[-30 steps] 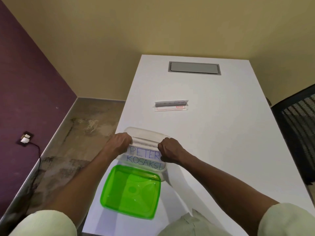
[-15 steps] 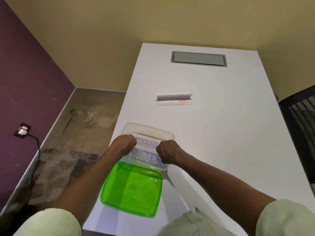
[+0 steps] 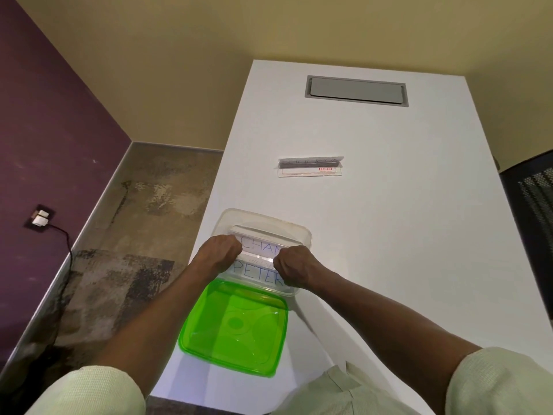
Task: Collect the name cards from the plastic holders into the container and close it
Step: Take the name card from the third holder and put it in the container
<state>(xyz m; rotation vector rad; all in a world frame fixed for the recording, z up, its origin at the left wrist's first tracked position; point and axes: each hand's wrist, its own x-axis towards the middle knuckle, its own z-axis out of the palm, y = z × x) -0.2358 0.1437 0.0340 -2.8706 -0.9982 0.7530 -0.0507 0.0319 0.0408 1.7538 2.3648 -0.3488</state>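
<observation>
A clear plastic container (image 3: 294,232) stands open near the table's left edge. Over it my left hand (image 3: 220,254) and my right hand (image 3: 294,265) each grip one end of a clear plastic holder (image 3: 260,259). A white card reading "PETER" (image 3: 258,274) hangs below the holder, and a card reading "CHAN" (image 3: 260,247) shows behind it inside the container. The green lid (image 3: 236,327) lies flat just in front of the container. Farther back on the white table (image 3: 389,235) stands another clear holder (image 3: 311,166) with a card in it.
A grey cable hatch (image 3: 356,91) is set into the far end of the table. A black mesh chair (image 3: 532,223) stands at the right edge. The floor drops away to the left, with a wall socket and cable (image 3: 40,218) on the purple wall.
Both hands have moved the holder and the "PETER" card lower over the container, so only the first line of the card shows and the "CHAN" card behind has come into sight.
</observation>
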